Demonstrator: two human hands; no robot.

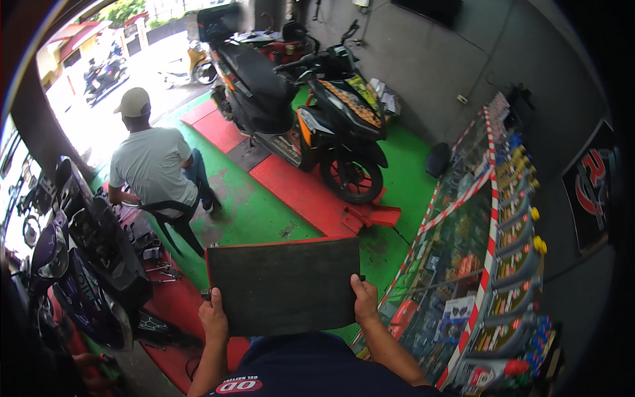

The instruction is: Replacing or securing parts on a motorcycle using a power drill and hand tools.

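Note:
A flat black rectangular panel [284,286] with a thin red edge along its far and left sides is held out level in front of my body. My left hand [214,316] grips its left edge, thumb on top beside a small metal fitting. Closed on the opposite edge is my right hand [364,299], its thumb next to a small dark fitting. Both sets of fingers are mostly hidden beneath the panel. Whether it is a tray or a case lid I cannot tell.
A black and orange scooter [291,112] stands on a red lift ramp [291,195] ahead. Left, a person [149,155] sits on a black chair [173,221] near another scooter [86,278] and scattered tools [162,270]. A glass display case [430,264] topped with oil bottles [519,261] stands right.

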